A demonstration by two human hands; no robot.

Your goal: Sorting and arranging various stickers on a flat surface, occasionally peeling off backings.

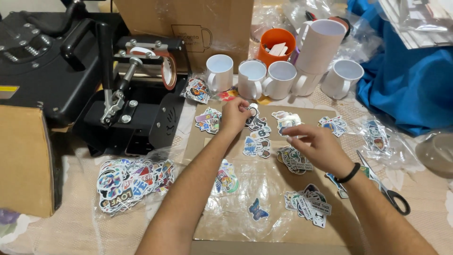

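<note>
Head view: two hands sorting stickers on a cardboard sheet

Small round sticker [253, 109], white with a dark mark, sits pinched between the fingertips of the left hand [234, 115], just above a loose cluster of printed stickers [257, 137] near the centre of the cardboard sheet [222, 222]. The right hand [315, 145] hovers close beside it, fingers bent over another pile of stickers [293, 159]; whether it grips anything cannot be told. A black band circles the right wrist. A blue butterfly sticker [258, 209] lies alone nearer the viewer. Along the far edge stands a row of white mugs [252, 78], with an orange cup [276, 43] behind. A black mug press [137, 94] occupies the left side, a clear bag of stickers [132, 182] in front of it. Scissors [384, 186] lie beside the right forearm, and blue cloth [406, 80] fills the far right.
</note>
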